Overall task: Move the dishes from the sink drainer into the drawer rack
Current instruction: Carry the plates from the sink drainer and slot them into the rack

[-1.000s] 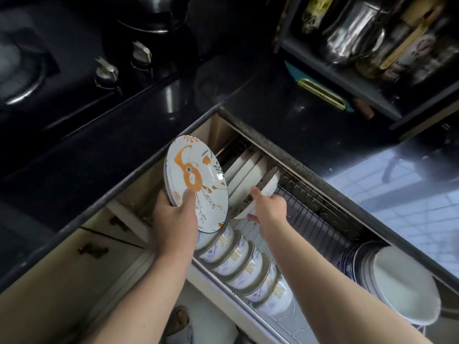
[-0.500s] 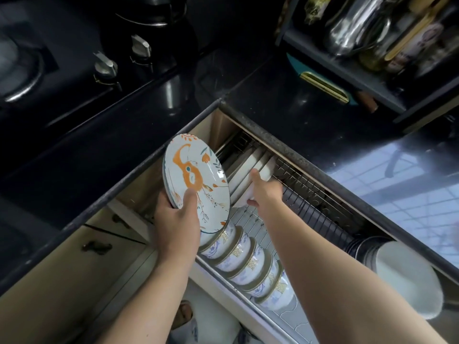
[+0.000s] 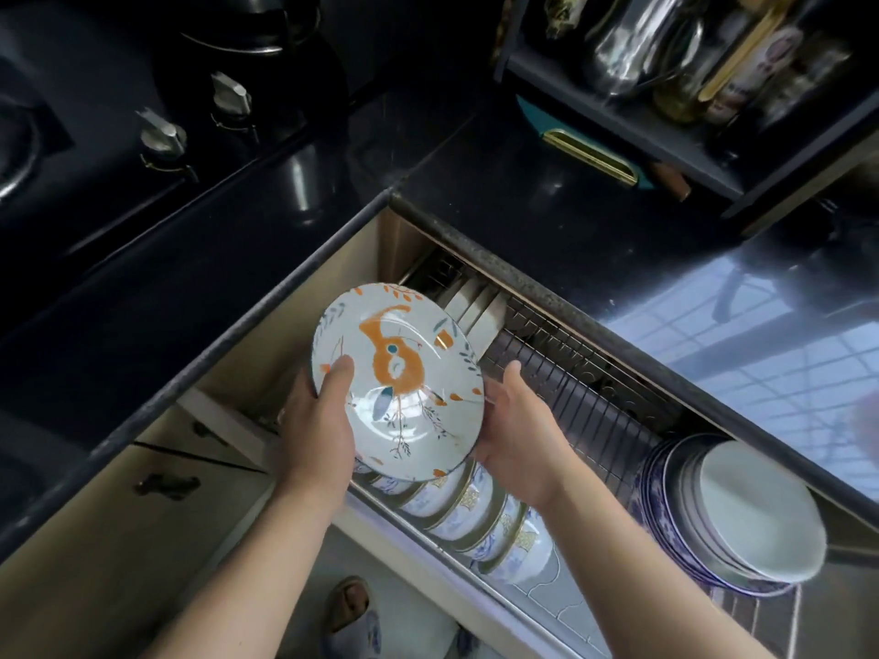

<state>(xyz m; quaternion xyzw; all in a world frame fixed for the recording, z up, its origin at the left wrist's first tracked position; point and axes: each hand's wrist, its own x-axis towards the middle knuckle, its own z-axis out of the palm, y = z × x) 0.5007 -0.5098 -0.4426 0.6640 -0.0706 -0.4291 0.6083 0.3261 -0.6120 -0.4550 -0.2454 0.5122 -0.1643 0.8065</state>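
Left hand (image 3: 317, 420) grips the painted plate (image 3: 398, 382) at its nine o'clock rim, thumb on the face and fingers behind. Right hand (image 3: 518, 428) cups the plate's four o'clock edge; its fingers are hidden behind the plate, so I judge it a supporting hold rather than a confirmed grip. The plate is held tilted above the front left part of the drawer rack (image 3: 594, 392), not yet seated. A second rim appears behind it; whether that is another plate, I cannot tell.

Risk, as judged: the plate hangs directly over the row of small bowls (image 3: 475, 508). A slip at either rim would drop it onto them and chip both. Lowering it off-line with the wires could jam it against the white plates (image 3: 475, 302) already standing at twelve o'clock.

Contents: the drawer rack holds the white plates on edge at the rear, the small patterned bowls in a row along the front rail, and a nested stack of larger bowls (image 3: 742, 511) at four o'clock. The middle wires are bare. A shelf (image 3: 618, 111) at one o'clock carries jars and metal vessels.
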